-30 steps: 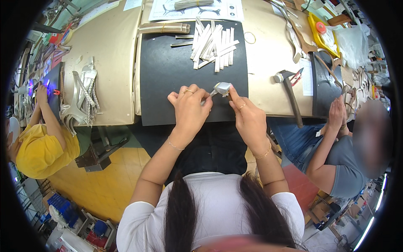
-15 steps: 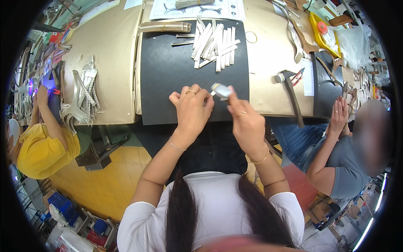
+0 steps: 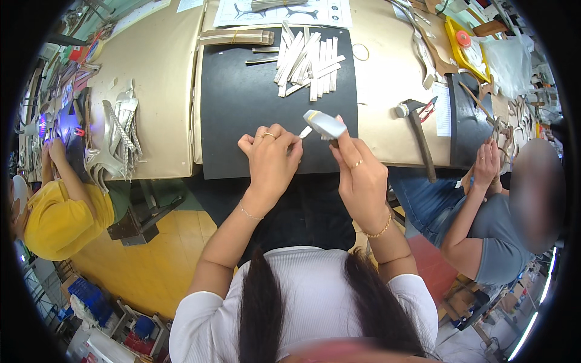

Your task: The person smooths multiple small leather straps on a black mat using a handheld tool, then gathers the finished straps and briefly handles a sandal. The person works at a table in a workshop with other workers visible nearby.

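My left hand (image 3: 272, 151) rests low over the black work mat (image 3: 242, 109), its fingers pinched on a short pale strip (image 3: 306, 131) whose end sticks out toward the right. Beside it, my right hand (image 3: 361, 172) is closed around a hammer with a smooth silver-grey head (image 3: 325, 124). That head is raised just above and right of the strip's end, apart from it; most of the handle is hidden by my fingers. Farther up the mat lies a loose pile of pale, flat strips (image 3: 311, 63), with a banded bundle of brown-edged strips (image 3: 236, 37) to its left.
A second hammer (image 3: 419, 133) and red-handled snips (image 3: 428, 109) lie on the covered table to the right, near a yellow tray (image 3: 460, 51). Silvery straps (image 3: 121, 133) lie at left. Co-workers sit on both sides, one in a yellow shirt (image 3: 57, 218), one in grey (image 3: 499, 254).
The hammer head, blurred by motion before, is now sharper and lifted slightly, and my right hand has shifted a little right. More of the pale strip's end shows beside my left fingers.
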`<state>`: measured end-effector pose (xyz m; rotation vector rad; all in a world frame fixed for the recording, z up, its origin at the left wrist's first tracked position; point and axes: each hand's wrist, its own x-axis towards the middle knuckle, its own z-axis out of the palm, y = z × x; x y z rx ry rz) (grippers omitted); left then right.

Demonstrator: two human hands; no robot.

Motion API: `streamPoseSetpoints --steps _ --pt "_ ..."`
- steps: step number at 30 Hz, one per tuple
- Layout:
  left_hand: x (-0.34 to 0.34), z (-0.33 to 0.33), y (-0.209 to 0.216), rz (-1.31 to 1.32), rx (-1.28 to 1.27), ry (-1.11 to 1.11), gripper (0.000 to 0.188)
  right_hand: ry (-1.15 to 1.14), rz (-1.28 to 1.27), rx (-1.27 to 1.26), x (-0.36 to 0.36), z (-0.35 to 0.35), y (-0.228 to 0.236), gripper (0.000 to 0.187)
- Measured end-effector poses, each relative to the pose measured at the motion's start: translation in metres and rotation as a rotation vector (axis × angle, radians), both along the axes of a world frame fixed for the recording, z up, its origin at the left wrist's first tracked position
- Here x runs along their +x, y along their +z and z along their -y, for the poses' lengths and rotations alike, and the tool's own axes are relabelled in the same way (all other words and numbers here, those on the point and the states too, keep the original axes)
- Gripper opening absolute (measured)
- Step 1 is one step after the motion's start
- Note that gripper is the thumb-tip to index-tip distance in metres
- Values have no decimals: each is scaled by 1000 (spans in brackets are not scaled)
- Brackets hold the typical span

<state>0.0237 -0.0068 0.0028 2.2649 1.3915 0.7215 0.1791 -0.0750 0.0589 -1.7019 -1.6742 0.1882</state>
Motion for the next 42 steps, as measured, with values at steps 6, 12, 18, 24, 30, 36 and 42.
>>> streamPoseSetpoints --steps 6,12,18,24,30,36,42 --pt "0 -1 0 2 14 -18 9 60 169 -264 3 -2 -1 51" --pt "-1 2 -4 -2 100 -39 9 20 27 -103 -3 6 -12 49" --pt "-10 4 -2 99 60 -49 6 45 182 -314 9 -1 -11 50" --pt "-5 4 -2 36 62 -40 7 -77 -109 21 19 -3 -4 49" --pt "-1 0 3 -4 31 -61 5 43 102 -247 17 -3 -5 52" --pt "10 -8 0 8 32 -59 5 -14 14 -63 9 -1 -11 50" --pt "-1 -8 2 91 -118 17 5 -1 151 -362 10 0 -20 49"
